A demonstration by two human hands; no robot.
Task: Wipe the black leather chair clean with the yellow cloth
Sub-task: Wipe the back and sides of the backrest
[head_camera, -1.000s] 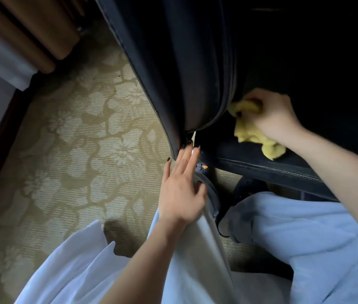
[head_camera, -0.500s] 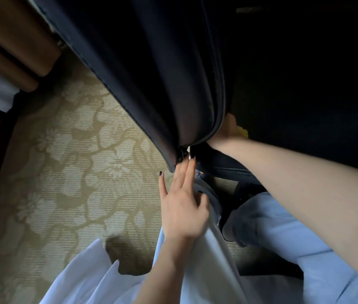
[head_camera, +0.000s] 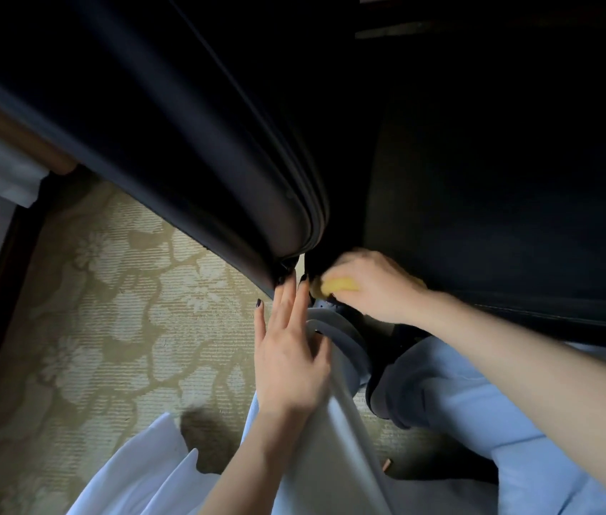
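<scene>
Drawn back out of the dark gap, the right hand (head_camera: 373,288) clutches the yellow cloth (head_camera: 339,286) against the seat corner of the black leather chair (head_camera: 498,236), cloth poking left toward the padded side panel (head_camera: 253,195), where the flat, straight-fingered left hand (head_camera: 290,351) rests just beside it.

A beige floral carpet (head_camera: 126,310) spreads to the left of my left hand (head_camera: 290,351). Far up and left of it runs a wooden rail (head_camera: 15,138). Pale blue fabric (head_camera: 479,414) lies below my right hand (head_camera: 379,288).
</scene>
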